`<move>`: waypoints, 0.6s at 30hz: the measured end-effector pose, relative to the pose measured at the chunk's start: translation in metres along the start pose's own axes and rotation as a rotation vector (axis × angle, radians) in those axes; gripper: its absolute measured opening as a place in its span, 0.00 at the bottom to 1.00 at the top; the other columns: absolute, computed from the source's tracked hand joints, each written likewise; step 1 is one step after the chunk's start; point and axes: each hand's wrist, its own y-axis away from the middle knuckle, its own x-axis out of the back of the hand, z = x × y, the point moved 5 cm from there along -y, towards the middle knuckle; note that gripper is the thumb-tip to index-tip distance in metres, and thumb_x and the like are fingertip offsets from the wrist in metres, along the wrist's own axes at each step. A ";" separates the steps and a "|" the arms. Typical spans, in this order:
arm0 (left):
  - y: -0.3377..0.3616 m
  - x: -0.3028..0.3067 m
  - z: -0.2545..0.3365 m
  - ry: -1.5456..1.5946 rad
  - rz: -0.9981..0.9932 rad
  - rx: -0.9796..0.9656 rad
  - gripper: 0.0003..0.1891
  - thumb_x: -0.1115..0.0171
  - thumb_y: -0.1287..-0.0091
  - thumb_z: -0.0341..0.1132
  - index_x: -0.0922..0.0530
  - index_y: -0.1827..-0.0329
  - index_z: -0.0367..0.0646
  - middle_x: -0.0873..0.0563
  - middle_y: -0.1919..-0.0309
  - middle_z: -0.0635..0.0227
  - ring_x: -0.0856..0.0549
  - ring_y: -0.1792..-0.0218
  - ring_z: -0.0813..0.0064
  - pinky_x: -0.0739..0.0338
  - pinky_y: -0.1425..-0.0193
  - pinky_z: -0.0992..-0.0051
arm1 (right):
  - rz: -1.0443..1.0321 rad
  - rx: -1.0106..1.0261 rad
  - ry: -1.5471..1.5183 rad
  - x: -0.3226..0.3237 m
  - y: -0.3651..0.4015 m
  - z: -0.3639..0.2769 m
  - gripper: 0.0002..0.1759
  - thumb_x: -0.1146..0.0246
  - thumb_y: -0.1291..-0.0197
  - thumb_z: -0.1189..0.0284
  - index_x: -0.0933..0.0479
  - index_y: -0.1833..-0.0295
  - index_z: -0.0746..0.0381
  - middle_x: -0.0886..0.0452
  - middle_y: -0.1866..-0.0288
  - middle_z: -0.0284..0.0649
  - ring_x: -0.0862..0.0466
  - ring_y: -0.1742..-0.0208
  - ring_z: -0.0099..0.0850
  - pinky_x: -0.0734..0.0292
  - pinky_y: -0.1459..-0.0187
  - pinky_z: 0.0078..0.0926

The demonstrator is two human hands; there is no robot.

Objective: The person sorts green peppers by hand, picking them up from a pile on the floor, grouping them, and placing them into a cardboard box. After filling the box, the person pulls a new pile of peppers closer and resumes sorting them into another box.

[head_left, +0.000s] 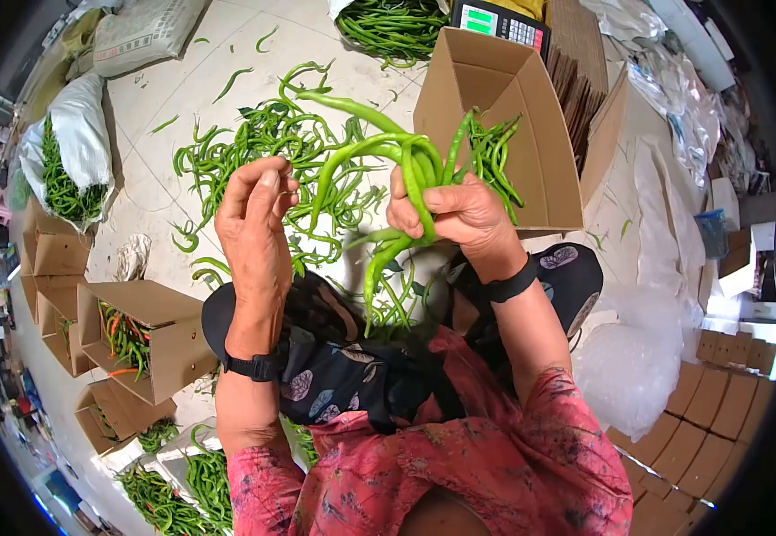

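Observation:
My right hand (pixel 450 213) is wrapped round a bunch of long green peppers (pixel 417 170), which curve out above and below the fingers. To its left, my left hand (pixel 258 210) is raised with its fingers curled and the tips close together; whether anything small is between them I cannot make out. Beneath and beyond both hands, a loose pile of thin green peppers (pixel 263 134) is spread on the tiled floor. Just right of the held bunch, an open cardboard box (pixel 531 134) has some green peppers at its left side.
A scale (pixel 502 25) stands behind the box, with flattened cardboard (pixel 575 54) beside it. Sacks of peppers (pixel 80 134) lie at the upper left and top. Open boxes (pixel 151 308) stand at the left, and a clear plastic bag (pixel 629 366) lies at the right.

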 end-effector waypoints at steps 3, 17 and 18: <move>-0.006 0.000 0.000 0.008 0.017 0.006 0.12 0.41 0.28 0.33 0.22 0.47 0.37 0.18 0.57 0.66 0.20 0.58 0.77 0.25 0.53 0.78 | 0.024 -0.068 -0.087 -0.008 0.007 0.010 0.23 0.31 0.44 0.69 0.24 0.46 0.71 0.18 0.63 0.46 0.19 0.66 0.33 0.24 0.65 0.29; 0.012 -0.045 -0.018 0.253 -0.594 0.343 0.14 0.35 0.32 0.39 0.21 0.54 0.36 0.19 0.64 0.66 0.22 0.67 0.77 0.27 0.62 0.77 | -0.136 -0.586 0.297 -0.085 0.022 0.037 0.25 0.33 0.47 0.57 0.20 0.51 0.66 0.18 0.69 0.38 0.18 0.72 0.25 0.25 0.67 0.20; 0.010 -0.045 -0.016 0.287 -0.595 0.371 0.14 0.36 0.32 0.39 0.21 0.54 0.37 0.19 0.65 0.68 0.22 0.65 0.77 0.27 0.60 0.77 | -0.142 -0.604 0.317 -0.087 0.023 0.037 0.26 0.33 0.47 0.57 0.20 0.50 0.66 0.18 0.69 0.38 0.18 0.71 0.25 0.24 0.66 0.20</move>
